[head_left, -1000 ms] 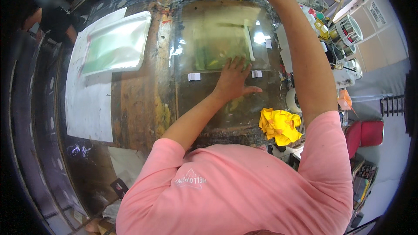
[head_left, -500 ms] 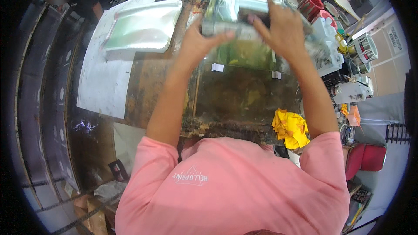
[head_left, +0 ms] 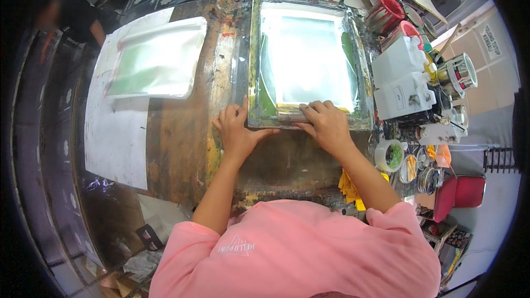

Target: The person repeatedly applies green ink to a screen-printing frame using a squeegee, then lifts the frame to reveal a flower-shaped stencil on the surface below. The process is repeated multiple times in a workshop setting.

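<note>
A screen-printing frame [head_left: 255, 77] lies flat on the worktable, its pale mesh shining with reflected light. My left hand [head_left: 236, 132] is at its near left corner, fingers spread and the thumb reaching along the near edge. Inside the near end of the frame, my right hand [head_left: 327, 126] has its fingers closed over a squeegee [head_left: 291, 111], which lies across the mesh. The lower part of the squeegee is hidden. On the left, a sheet with a glossy green-and-white panel [head_left: 157, 58] lies partly over a large white paper [head_left: 116, 143].
White plastic jugs [head_left: 403, 94], a red paint bucket [head_left: 385, 14] and a clear tape roll [head_left: 390, 155] crowd the right side. A yellow cloth [head_left: 349, 190] lies under my right forearm. At the far left is another person [head_left: 77, 19], beside dark racks [head_left: 55, 132].
The frame, raised and blurred before, now rests flat on the table. Both hands have come nearer to me, the right one onto the squeegee. My view has shifted slightly.
</note>
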The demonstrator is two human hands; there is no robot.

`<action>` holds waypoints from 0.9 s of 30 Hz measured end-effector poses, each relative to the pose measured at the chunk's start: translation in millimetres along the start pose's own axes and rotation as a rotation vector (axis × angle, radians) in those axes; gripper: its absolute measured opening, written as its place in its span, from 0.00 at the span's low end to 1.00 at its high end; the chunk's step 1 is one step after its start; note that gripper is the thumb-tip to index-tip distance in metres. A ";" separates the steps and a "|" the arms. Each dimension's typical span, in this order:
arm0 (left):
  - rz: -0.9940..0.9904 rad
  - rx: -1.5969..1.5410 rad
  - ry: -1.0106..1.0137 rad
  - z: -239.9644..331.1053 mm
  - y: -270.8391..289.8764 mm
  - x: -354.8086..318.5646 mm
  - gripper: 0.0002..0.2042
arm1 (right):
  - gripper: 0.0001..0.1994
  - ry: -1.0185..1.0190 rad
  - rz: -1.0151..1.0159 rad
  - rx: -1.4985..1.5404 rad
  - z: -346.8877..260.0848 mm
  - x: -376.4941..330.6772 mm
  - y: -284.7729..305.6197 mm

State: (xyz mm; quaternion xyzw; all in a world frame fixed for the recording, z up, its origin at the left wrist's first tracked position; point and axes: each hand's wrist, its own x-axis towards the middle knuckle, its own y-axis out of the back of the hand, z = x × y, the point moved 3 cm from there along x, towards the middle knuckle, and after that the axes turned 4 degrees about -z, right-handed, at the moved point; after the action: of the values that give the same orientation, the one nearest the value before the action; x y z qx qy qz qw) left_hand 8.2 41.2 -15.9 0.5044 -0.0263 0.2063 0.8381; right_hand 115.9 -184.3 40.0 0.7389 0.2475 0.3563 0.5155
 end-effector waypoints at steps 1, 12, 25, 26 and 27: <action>0.001 -0.028 -0.003 -1.7 -0.7 -0.1 0.60 | 0.17 0.025 0.031 -0.011 4.1 3.7 -4.0; 0.032 -0.029 0.009 0.6 2.7 -0.5 0.61 | 0.25 -0.075 -0.229 -0.067 174.7 233.5 -17.7; -0.051 -0.114 0.032 0.6 3.6 -1.2 0.62 | 0.24 0.003 -0.077 -0.156 132.1 163.5 -31.2; -0.048 -0.118 0.028 0.7 3.6 -1.4 0.62 | 0.24 -0.010 -0.098 -0.175 113.4 141.6 -24.7; -0.037 -0.126 0.014 0.7 3.4 -1.2 0.61 | 0.23 -0.025 -0.086 -0.185 92.1 118.3 -18.3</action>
State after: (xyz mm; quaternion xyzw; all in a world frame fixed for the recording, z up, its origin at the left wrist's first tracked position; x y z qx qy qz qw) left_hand 5.9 41.6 -13.0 0.4496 -0.0239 0.1924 0.8720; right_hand 261.7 -145.2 35.2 0.6813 0.2383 0.3460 0.5994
